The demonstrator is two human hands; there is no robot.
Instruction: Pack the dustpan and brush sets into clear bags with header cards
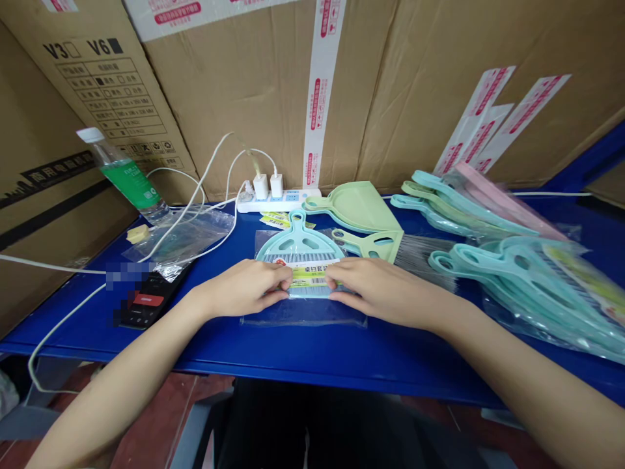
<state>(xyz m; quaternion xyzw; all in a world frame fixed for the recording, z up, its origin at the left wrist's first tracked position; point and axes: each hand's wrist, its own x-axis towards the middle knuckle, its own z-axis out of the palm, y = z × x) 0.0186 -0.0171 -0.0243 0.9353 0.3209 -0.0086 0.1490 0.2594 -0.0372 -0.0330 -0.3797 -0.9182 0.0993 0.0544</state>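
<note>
A small pale-teal hand brush (pixel 312 290) wrapped in a yellow-and-white paper label lies flat, gripped between both hands. The left hand (pixel 239 288) pinches its left end and the right hand (pixel 385 291) pinches its right end, fingertips curled over the label and almost meeting at the middle. Directly beneath the brush is a clear plastic bag (pixel 303 316) on a blue table (pixel 312 352). A matching teal dustpan (pixel 297 244) sits just behind the brush, its handle pointing away from the person. Past the dustpan are a pale green dustpan (pixel 354 206) and a green-handled brush with grey bristles (pixel 420 257). To the dustpan's right lie bagged teal sets (pixel 532 290); to its left, a white power strip (pixel 276 202) and a water bottle (pixel 124 177).
</note>
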